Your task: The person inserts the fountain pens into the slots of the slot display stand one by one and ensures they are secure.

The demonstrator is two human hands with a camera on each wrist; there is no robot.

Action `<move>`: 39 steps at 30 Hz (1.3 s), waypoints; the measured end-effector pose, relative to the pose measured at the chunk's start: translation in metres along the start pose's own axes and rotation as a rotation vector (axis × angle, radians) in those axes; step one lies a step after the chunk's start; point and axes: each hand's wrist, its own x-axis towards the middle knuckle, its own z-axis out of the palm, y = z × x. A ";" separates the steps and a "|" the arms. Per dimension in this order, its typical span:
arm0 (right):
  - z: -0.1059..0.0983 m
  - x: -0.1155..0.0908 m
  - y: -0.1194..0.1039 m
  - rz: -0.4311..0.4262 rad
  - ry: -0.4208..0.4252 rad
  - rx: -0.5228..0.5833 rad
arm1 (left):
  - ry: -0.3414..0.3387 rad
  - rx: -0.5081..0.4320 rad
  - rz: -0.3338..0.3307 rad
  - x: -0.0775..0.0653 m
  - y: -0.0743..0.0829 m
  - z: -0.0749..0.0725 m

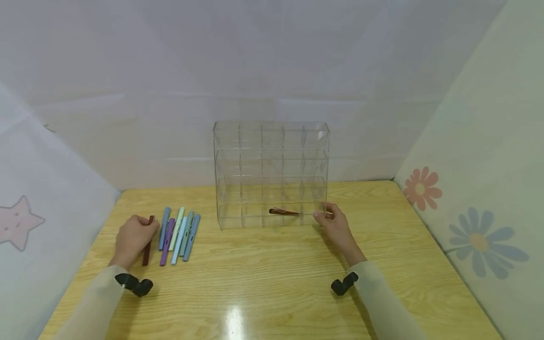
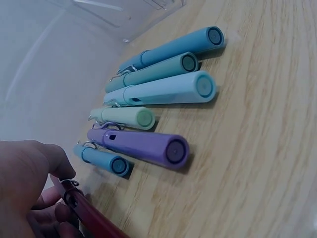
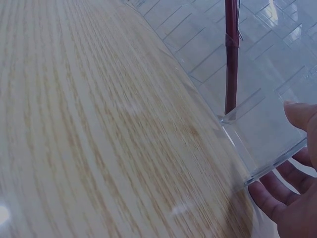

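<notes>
My left hand [image 1: 133,238] pinches a dark red pen [image 2: 96,218] near its clip end, at the left of the table. Beside it lie several capped pens in a loose row: blue [image 2: 104,160], purple [image 2: 143,145], pale green [image 2: 128,117], light blue [image 2: 163,91], teal [image 2: 153,72] and another blue. My right hand [image 1: 337,231] grips the lower right corner of a clear plastic organizer [image 1: 250,217], thumb on the front side and fingers around the outer edge. A second dark red pen [image 3: 232,64] lies sideways across the organizer's bottom row.
The organizer stands upright at the table's back, divided into small compartments in stacked rows. A pale cloth wall [image 1: 170,94] rises behind the wood-grain table [image 1: 272,283]. Side panels bear a star [image 1: 19,223] at left and flowers [image 1: 478,241] at right.
</notes>
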 end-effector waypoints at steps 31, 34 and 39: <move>0.001 0.001 0.000 -0.003 0.015 -0.002 | 0.045 -0.115 0.112 -0.021 0.004 -0.025; 0.001 0.000 0.000 -0.006 0.010 0.004 | 0.063 -0.108 0.129 -0.024 0.009 -0.030; 0.001 0.000 -0.001 -0.007 0.014 0.003 | 0.070 -0.114 0.131 -0.029 0.019 -0.037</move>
